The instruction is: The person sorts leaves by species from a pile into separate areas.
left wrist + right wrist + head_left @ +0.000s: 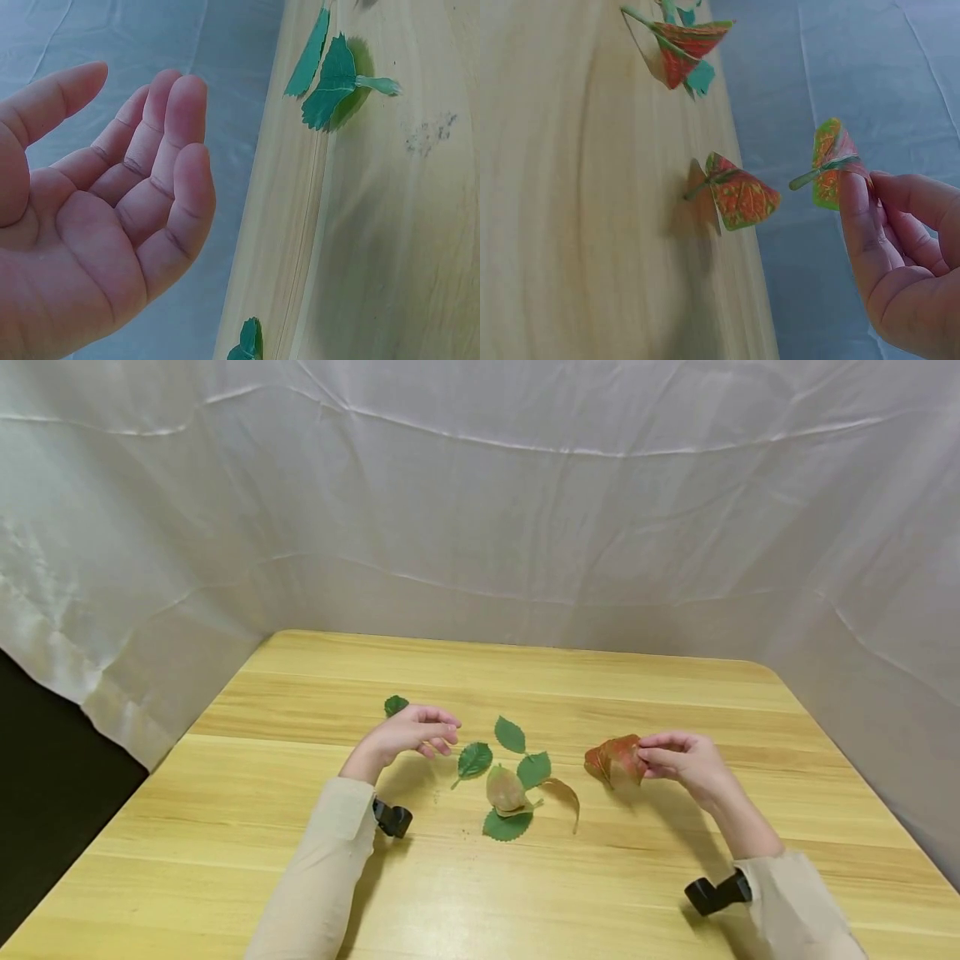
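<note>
My right hand [682,764] pinches a red leaf with green edges [826,161] between thumb and fingers, raised over the table at the right. Just left of it in the head view, a second red leaf [742,196] stands on the wood, its stem pointing down toward the tabletop. My left hand [412,731] hovers above the table with relaxed, slightly bent fingers and nothing in its grasp. A green leaf with a toothed edge [474,761] lies to the right of its fingertips. Partly behind the left hand is a small dark green leaf [395,704].
Mid-table, a pale reddish-green leaf [505,789] overlaps a green leaf [507,828]. Beside them lie two more green leaves [511,734] and a curled brownish leaf [564,797]. Behind the wooden table [337,668] hangs a pale curtain [480,527].
</note>
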A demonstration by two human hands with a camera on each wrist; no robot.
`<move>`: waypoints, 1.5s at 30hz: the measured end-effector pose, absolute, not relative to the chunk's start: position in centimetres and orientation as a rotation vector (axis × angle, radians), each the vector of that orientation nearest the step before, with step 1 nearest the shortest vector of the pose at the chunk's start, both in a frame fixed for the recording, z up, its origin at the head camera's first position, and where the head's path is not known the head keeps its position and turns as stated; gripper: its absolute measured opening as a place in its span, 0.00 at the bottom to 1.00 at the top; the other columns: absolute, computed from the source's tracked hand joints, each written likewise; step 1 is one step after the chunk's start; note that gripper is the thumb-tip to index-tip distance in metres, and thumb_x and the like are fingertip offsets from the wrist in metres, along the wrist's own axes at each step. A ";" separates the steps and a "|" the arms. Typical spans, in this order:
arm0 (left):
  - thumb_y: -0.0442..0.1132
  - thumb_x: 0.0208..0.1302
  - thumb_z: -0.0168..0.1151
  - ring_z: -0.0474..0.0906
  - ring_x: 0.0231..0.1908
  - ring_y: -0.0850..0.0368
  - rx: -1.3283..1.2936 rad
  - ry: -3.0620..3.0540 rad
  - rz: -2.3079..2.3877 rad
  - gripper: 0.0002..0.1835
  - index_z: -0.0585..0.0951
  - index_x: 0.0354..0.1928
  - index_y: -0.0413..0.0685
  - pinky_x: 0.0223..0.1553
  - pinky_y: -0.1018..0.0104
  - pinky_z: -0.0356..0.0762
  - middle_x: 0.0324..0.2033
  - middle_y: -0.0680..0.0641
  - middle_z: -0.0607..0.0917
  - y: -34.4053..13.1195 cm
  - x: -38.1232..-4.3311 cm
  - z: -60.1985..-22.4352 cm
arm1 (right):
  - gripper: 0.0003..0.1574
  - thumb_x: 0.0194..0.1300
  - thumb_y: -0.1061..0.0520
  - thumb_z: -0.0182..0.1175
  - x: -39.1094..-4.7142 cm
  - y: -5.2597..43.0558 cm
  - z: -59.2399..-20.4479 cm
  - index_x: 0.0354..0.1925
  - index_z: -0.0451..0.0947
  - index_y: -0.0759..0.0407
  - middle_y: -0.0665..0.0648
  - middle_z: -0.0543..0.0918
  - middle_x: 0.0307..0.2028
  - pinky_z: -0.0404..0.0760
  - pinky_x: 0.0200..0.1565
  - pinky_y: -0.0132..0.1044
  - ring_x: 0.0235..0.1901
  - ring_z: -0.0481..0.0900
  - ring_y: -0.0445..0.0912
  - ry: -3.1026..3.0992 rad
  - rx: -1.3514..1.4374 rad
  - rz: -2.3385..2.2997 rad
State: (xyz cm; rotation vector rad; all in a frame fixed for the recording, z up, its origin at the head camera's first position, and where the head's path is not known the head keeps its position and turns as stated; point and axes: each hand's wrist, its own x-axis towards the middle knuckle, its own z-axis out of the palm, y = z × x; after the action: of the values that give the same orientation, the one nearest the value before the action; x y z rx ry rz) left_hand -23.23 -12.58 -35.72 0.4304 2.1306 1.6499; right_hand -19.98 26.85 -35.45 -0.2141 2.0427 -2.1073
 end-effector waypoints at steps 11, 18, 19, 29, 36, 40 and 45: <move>0.39 0.64 0.51 0.78 0.36 0.47 0.423 2.132 1.649 0.20 0.70 0.52 0.28 0.41 0.50 0.72 0.40 0.36 0.79 -12.5 -23.1 -35.7 | 0.14 0.58 0.74 0.53 -22.0 27.5 -35.4 0.28 0.81 0.61 0.55 0.82 0.26 0.79 0.30 0.33 0.26 0.81 0.43 2.013 -0.103 -2.177; 0.39 0.64 0.51 0.78 0.35 0.49 0.430 2.131 1.646 0.21 0.69 0.52 0.28 0.41 0.49 0.72 0.39 0.36 0.79 -12.5 -23.2 -35.8 | 0.13 0.58 0.74 0.54 -23.1 28.5 -35.5 0.27 0.81 0.61 0.55 0.82 0.25 0.79 0.30 0.33 0.26 0.81 0.44 1.958 -0.005 -2.214; 0.39 0.64 0.51 0.78 0.35 0.50 0.431 2.130 1.646 0.21 0.69 0.52 0.28 0.41 0.49 0.72 0.39 0.36 0.79 -12.5 -23.2 -35.8 | 0.13 0.57 0.73 0.54 -23.4 28.7 -35.7 0.27 0.81 0.61 0.55 0.82 0.25 0.79 0.30 0.32 0.26 0.81 0.44 1.966 0.005 -2.211; 0.39 0.64 0.51 0.78 0.34 0.53 0.425 2.132 1.646 0.20 0.70 0.51 0.29 0.40 0.49 0.73 0.38 0.39 0.80 -12.4 -23.3 -35.9 | 0.07 0.47 0.66 0.67 -28.6 32.5 -40.9 0.28 0.83 0.57 0.57 0.83 0.27 0.78 0.33 0.35 0.28 0.82 0.46 1.990 0.135 -2.207; 0.38 0.65 0.50 0.78 0.34 0.53 0.426 2.125 1.646 0.20 0.69 0.52 0.28 0.41 0.48 0.72 0.39 0.37 0.79 -12.3 -23.4 -35.9 | 0.15 0.54 0.73 0.57 -27.3 30.3 -37.7 0.23 0.82 0.56 0.55 0.82 0.22 0.79 0.30 0.34 0.23 0.81 0.44 2.042 0.196 -2.199; 0.37 0.65 0.50 0.79 0.34 0.53 0.426 2.124 1.647 0.19 0.69 0.52 0.28 0.41 0.48 0.72 0.39 0.38 0.79 -12.3 -23.5 -35.9 | 0.19 0.59 0.74 0.50 -26.8 29.6 -36.1 0.23 0.81 0.58 0.55 0.82 0.22 0.79 0.29 0.33 0.23 0.81 0.44 2.010 0.237 -2.196; 0.37 0.65 0.50 0.79 0.34 0.52 0.429 2.125 1.645 0.19 0.70 0.52 0.28 0.40 0.49 0.73 0.38 0.39 0.80 -12.3 -23.5 -36.0 | 0.19 0.59 0.74 0.49 -27.5 29.8 -35.9 0.22 0.80 0.59 0.56 0.81 0.21 0.79 0.29 0.33 0.22 0.81 0.44 1.960 0.280 -2.203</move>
State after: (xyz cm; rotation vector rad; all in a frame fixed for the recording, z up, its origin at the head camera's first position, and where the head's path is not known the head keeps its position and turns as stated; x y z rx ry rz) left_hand -23.52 -12.27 -35.96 0.4289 2.1251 1.6446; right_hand -27.49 29.82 -35.89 0.2803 1.9603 -2.2033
